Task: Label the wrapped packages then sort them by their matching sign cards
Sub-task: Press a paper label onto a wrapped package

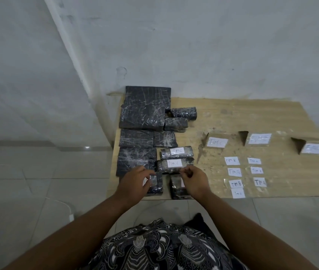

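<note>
Near left on the table (271, 117), my left hand (135, 181) curls over one wrapped package (156, 189) and my right hand (194, 183) presses its fingertips together above a second package (178, 190), apparently seating labels, though I cannot tell either grip; loose labels (233, 171) lie right, within reach, before the sign cards (217, 142).

"TIM C" is handwritten on the white label of one wrapped package (177, 151) and of the package just nearer (174, 163). The left sign card (217, 142) also reads "TIM C". Three loose labels (234, 171) on the counter (271, 117) read "TIM B", and the label right of them (260, 182) reads "TIM A". Other writing is illegible.
</note>
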{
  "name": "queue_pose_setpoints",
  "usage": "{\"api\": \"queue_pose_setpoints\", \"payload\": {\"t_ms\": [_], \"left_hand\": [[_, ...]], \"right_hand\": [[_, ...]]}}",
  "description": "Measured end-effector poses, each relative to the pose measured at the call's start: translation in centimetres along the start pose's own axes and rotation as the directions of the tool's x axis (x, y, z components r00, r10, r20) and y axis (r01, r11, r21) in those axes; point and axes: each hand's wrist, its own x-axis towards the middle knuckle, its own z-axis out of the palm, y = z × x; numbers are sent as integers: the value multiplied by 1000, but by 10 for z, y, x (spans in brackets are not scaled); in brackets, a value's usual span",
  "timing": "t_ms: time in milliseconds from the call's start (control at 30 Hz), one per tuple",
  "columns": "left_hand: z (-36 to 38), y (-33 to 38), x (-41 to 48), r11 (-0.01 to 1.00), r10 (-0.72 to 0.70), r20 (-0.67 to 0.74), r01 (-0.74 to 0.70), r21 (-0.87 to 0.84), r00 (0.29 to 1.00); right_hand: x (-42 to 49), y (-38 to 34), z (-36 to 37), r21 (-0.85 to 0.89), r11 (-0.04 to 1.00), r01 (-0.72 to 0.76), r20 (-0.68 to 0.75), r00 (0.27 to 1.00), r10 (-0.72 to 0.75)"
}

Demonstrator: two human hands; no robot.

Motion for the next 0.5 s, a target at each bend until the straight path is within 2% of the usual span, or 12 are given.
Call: {"api": "queue_pose_setpoints", "payload": {"t_ms": [133, 500], "left_hand": [[18, 32, 24, 997, 82, 71, -81, -14, 994], [76, 128, 89, 991, 128, 211, -116, -66, 969]], "right_hand": [[0, 30, -38, 15, 998, -56, -93, 994, 57], [26, 131, -163, -96, 963, -251, -113, 964, 240]]}}
